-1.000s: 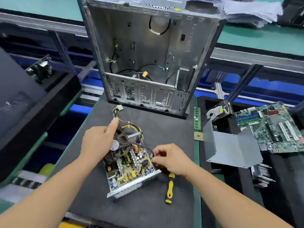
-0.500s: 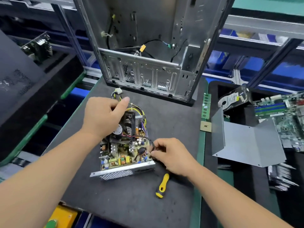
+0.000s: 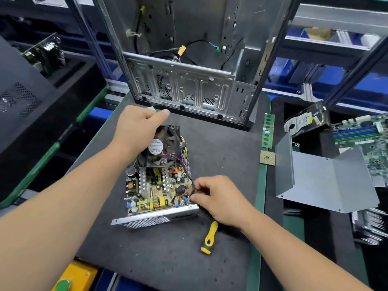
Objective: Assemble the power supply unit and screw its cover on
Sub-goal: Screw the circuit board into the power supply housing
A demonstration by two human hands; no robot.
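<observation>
The open PSU (image 3: pixel 155 190) is sitting on the dark mat (image 3: pixel 220 156), its board exposed and its fan (image 3: pixel 163 147) tilting up at the far end. The left hand (image 3: pixel 136 131) is curling around the fan's edge, gripping it together with wires. The right hand (image 3: pixel 218 198) is pinching a black cable (image 3: pixel 192 185) at the PSU's right edge. A screwdriver (image 3: pixel 209 238) is lying just beside it, the grey cover (image 3: pixel 323 181) well apart to the right, a case (image 3: pixel 189 59) standing behind.
</observation>
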